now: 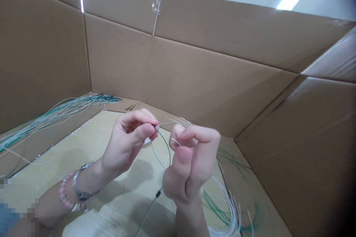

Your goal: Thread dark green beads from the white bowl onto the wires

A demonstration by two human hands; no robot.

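Note:
Above the board, my left hand (126,140) pinches the end of a thin green wire (168,144) between thumb and fingertips. A small dark piece shows at that pinch. From there the wire curves down behind my right hand. Below, a green wire carries a small black sleeve-like piece (158,194) and runs to the bottom edge; whether it is the same wire is hidden. My right hand (191,163) is closed, its fingers curled, with the tip of a white wire (176,142) poking out between thumb and forefinger. The two hands are apart.
A bundle of green and white wires (69,107) lies along the left side. Coiled white wires (229,214) and loose green wires (215,205) lie at the right. Small metal pieces (130,107) rest near the back. Cardboard walls (194,81) surround the pale board (91,129).

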